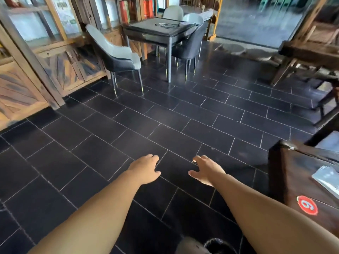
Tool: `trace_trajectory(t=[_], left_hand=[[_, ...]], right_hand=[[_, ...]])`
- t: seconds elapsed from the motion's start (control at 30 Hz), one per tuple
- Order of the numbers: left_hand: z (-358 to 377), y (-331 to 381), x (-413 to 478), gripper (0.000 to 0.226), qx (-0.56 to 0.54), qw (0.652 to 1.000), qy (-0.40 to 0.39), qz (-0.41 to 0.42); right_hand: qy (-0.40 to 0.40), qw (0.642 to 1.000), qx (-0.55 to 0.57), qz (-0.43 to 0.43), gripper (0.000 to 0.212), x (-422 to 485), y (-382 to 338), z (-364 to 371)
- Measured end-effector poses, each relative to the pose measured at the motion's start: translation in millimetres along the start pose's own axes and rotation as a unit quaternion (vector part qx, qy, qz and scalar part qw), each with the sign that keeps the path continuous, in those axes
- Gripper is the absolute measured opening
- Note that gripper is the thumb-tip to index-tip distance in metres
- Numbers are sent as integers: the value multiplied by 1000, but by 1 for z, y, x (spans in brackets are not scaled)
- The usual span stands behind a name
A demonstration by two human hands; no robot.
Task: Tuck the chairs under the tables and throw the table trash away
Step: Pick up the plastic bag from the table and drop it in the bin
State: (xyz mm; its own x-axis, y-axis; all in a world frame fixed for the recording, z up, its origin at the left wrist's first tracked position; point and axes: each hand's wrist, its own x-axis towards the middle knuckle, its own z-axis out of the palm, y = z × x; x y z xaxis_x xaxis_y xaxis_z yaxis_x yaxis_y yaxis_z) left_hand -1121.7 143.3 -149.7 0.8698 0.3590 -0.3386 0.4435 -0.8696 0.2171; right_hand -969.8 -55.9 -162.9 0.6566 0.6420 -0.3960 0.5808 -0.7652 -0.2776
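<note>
A grey and black chair (pixel 117 55) stands pulled out, well to the left of a dark square table (pixel 146 34) at the back. A dark chair (pixel 189 45) sits tucked at that table's right side, and two pale chairs (pixel 173 12) stand behind it. Cables or small items (pixel 167 24) lie on the tabletop. My left hand (pixel 146 169) and my right hand (pixel 205 170) reach forward over the floor, fingers relaxed, holding nothing. Both are far from the chairs.
A dark wooden table (pixel 293 173) with a red number sticker and a plastic wrapper (pixel 328 177) is at my right. A wooden bench and table (pixel 311 54) stand at far right. Wooden cabinets (pixel 36 70) line the left wall. Black tiled floor (pixel 165 116) lies between.
</note>
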Motion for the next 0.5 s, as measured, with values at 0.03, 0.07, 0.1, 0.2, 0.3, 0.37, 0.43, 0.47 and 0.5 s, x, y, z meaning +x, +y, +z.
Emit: trace_trajectory(t=[0.03,0.07,0.1,0.2,0.3,0.37,0.43,0.47,0.5], left_hand=[[-8,-1,17,47,3,1000,1,7],[-15,-2,34,49,5,1000,2,16],[-21,-1,51,50,7,1000,1,25],[-35,5,109,50,16,998,0,53],[-53,12,171,49,29,997,0,76],[-67,21,212,49,35,996,-6,88],[-84,32,249,48,46,993,-17,103],[-91,39,266,47,53,992,-20,112],[-98,45,284,48,57,991,-18,121]], right_hand=[[5,1000,4,9,63,13,1,-5],[8,1000,7,15,62,25,3,-10],[7,1000,10,21,62,37,7,-15],[16,999,21,44,64,77,25,-28],[27,997,41,67,65,122,47,-43],[32,995,51,79,66,151,62,-56],[32,994,56,92,65,175,76,-72],[33,993,60,101,65,185,83,-81],[38,991,64,108,64,195,89,-89]])
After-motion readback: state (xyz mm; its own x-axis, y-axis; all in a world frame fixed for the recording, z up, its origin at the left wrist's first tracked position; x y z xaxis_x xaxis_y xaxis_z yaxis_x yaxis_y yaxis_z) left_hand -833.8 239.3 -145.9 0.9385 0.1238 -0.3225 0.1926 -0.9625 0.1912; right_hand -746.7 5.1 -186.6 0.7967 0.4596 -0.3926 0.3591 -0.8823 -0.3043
